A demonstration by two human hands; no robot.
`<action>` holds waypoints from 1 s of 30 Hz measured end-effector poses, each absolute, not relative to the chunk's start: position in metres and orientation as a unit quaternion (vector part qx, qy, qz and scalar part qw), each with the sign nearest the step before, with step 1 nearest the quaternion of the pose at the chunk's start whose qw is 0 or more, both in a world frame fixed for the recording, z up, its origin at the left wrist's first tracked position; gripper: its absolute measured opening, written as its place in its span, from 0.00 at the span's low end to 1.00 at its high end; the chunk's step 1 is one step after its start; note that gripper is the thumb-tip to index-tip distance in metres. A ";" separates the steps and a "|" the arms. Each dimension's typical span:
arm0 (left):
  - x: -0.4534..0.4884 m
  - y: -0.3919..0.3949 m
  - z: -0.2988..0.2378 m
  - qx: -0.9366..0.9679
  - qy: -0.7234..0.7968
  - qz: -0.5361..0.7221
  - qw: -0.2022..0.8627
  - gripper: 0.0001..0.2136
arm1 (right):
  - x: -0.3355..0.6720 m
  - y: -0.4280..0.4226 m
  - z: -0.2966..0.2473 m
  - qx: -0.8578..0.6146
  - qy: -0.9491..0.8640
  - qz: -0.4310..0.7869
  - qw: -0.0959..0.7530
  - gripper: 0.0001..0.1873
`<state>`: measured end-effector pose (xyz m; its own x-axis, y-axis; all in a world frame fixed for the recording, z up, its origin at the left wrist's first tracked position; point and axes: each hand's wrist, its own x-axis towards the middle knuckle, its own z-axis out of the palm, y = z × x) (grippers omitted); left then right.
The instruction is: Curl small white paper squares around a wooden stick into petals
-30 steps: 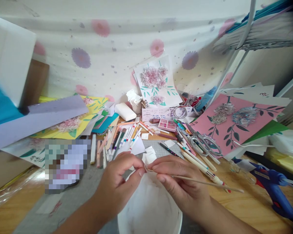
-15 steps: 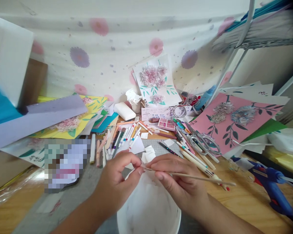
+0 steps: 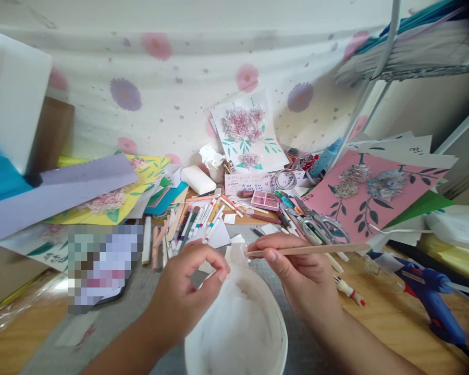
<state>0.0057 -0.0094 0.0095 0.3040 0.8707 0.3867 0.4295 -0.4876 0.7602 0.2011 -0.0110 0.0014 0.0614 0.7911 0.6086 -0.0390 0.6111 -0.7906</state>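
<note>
My right hand (image 3: pixel 297 273) is closed on a thin wooden stick (image 3: pixel 316 250) that points right, nearly level. My left hand (image 3: pixel 189 289) is curled with thumb and forefinger pinched at its right side; what they hold is too small to see. Both hands hover over a white bowl (image 3: pixel 275 312) at the bottom centre, with a gap between them. Small white paper pieces (image 3: pixel 236 250) lie just beyond the fingers on the grey cutting mat (image 3: pixel 140 297).
Pens and markers (image 3: pixel 195 221) lie fanned behind the hands, with scissors (image 3: pixel 322 229) to the right. A blue glue gun (image 3: pixel 430 297) rests at right on the wooden table. A pink flower card (image 3: pixel 375 195), a white flower card (image 3: pixel 248 133) and stacked coloured papers (image 3: pixel 82 190) crowd the back.
My right hand drew away from the left and lifted the stick from slanting down-right to nearly level. The pinched fingertips that met over the bowl have parted.
</note>
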 end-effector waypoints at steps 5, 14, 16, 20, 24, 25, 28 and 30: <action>0.004 -0.008 0.005 0.750 0.424 0.397 0.317 0.06 | 0.196 -0.015 0.003 -0.236 -0.684 0.252 0.643 0.11; 0.008 -0.007 0.013 0.731 0.483 0.356 0.327 0.10 | 0.195 -0.015 -0.001 -0.223 -0.703 0.243 0.630 0.16; 0.006 -0.007 0.010 0.722 0.492 0.357 0.331 0.10 | 0.198 -0.014 -0.002 -0.250 -0.693 0.248 0.629 0.14; 0.002 -0.007 0.005 0.703 0.496 0.370 0.351 0.09 | 0.201 -0.013 -0.001 -0.278 -0.665 0.269 0.639 0.14; 0.003 -0.006 0.008 0.691 0.488 0.375 0.379 0.08 | 0.201 -0.012 -0.001 -0.290 -0.618 0.309 0.662 0.14; 0.003 -0.006 0.009 0.691 0.485 0.374 0.384 0.08 | 0.201 -0.012 -0.002 -0.292 -0.606 0.323 0.666 0.13; 0.003 -0.004 0.012 0.703 0.476 0.367 0.381 0.08 | 0.205 -0.008 -0.004 -0.293 -0.572 0.360 0.677 0.09; 0.002 -0.001 0.012 0.715 0.471 0.362 0.369 0.08 | 0.212 -0.004 -0.005 -0.296 -0.551 0.370 0.686 0.07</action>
<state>0.0016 -0.0012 0.0118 0.2948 0.9403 0.1702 0.4056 -0.2844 0.8687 0.2119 -0.0042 -0.0051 0.1175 0.8348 0.5378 -0.1820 0.5505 -0.8148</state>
